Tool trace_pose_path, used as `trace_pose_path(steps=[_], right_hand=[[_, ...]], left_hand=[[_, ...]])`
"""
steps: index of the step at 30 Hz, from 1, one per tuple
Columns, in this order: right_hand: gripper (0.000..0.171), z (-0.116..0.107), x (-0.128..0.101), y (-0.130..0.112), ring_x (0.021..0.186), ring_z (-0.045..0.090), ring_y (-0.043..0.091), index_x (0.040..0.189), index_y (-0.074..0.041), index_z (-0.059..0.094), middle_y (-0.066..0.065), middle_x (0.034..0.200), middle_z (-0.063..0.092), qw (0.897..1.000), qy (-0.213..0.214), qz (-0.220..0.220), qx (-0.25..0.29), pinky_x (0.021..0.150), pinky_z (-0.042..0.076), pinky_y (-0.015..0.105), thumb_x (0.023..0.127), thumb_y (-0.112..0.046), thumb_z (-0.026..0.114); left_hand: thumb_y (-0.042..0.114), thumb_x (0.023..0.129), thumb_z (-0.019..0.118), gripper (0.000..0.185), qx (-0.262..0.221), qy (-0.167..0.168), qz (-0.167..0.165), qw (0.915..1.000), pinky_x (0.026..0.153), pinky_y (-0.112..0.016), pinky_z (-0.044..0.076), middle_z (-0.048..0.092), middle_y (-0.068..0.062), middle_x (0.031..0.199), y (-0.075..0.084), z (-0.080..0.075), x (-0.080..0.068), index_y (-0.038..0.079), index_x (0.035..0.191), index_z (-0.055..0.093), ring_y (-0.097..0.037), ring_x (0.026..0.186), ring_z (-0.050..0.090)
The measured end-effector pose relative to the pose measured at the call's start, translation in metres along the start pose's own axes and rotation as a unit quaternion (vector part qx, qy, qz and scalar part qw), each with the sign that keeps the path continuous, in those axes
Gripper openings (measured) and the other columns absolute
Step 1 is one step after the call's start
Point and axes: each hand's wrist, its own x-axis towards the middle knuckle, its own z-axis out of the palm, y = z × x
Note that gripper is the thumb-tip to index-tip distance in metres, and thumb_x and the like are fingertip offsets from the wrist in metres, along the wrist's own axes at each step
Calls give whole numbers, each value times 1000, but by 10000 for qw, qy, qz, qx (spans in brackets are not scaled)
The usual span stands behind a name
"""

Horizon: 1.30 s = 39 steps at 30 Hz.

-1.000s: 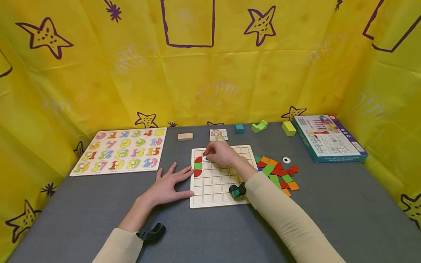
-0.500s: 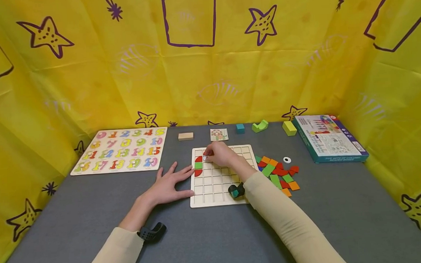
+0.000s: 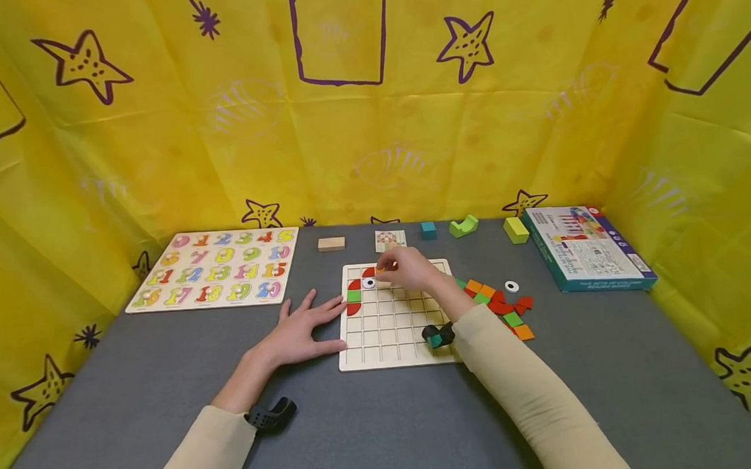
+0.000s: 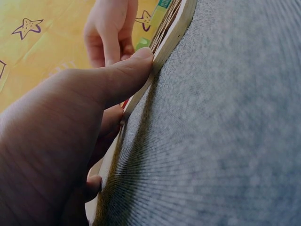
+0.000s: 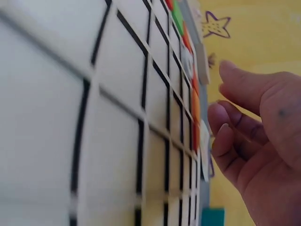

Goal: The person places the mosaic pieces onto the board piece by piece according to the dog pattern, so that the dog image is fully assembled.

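Yellow star-printed sheeting walls in a grey felt tabletop (image 3: 385,418). Centre of it: a pale wooden grid board (image 3: 393,333), squares marked off by dark lines.

Left hand (image 3: 300,330) lies flat on the grey surface, fingers straight and spread, holding nothing. Fingertips touch the board's left edge. Left wrist view confirms: thumb pressed along the board's side.

Right hand (image 3: 410,269) hovers over the board's far row, fingers curled, pinching a small orange tile (image 3: 380,269) at the fingertips. Tile sits just above the top row, right beside a red quarter-round piece (image 3: 368,272) already in that row. Right wrist view shows the fingers bent close to the grid, but the tile itself is hard to make out there.

On the board's left column: a red curved piece (image 3: 353,284), a green square (image 3: 353,296), another red curved piece (image 3: 352,309). A white disc with a dark centre (image 3: 368,283) lies in the second column, next to the upper red piece.

Right of the board: a loose heap of coloured tiles (image 3: 500,306), red, green, orange. A second white disc (image 3: 511,285) sits just beyond the heap.

Far edge: a plain wooden block (image 3: 331,243), a pattern card (image 3: 390,240), a teal cube (image 3: 428,229), a green arch block (image 3: 463,225), a lime block (image 3: 515,229). Game box (image 3: 585,248) at far right. Number puzzle board (image 3: 218,267) at far left.
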Motion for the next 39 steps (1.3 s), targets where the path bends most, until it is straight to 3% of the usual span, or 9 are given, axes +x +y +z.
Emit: trace_pose_path(steps=[11,19,26,39], right_hand=[[21,-46,-41,29,85,58,24,112,-6,71,6,98,64,9987,201,356,309,72,49,37,97,-22,71],[29,-73,-72,52,92,59,27,117,-3,70,8,101,64,9984,249,513,-3,78,51,40,96,-23,72],[32,-86,-95,73,97,61,28,121,-2,68,9,108,65,9973,234,689,-13,85,52,44,97,-23,71],[30,-100,-127,102,95,61,30,120,0,67,11,106,66,9955,-19,938,-155,86,52,46,96,-18,71]], left_hand=[[67,86,66,84,29,-1,-47,10000,107,-75,-5,34,3,161,1,1,1,24,155,45,-45,151,7],[66,87,66,84,6,16,-34,10000,107,-75,-5,34,3,161,2,1,1,23,155,45,-44,151,7],[65,86,68,83,-23,-1,-53,10000,107,-75,-5,34,3,161,2,0,1,22,154,45,-45,151,7],[66,86,67,84,-36,-6,-52,10000,107,-75,-6,34,3,161,1,1,1,22,154,45,-45,151,6]])
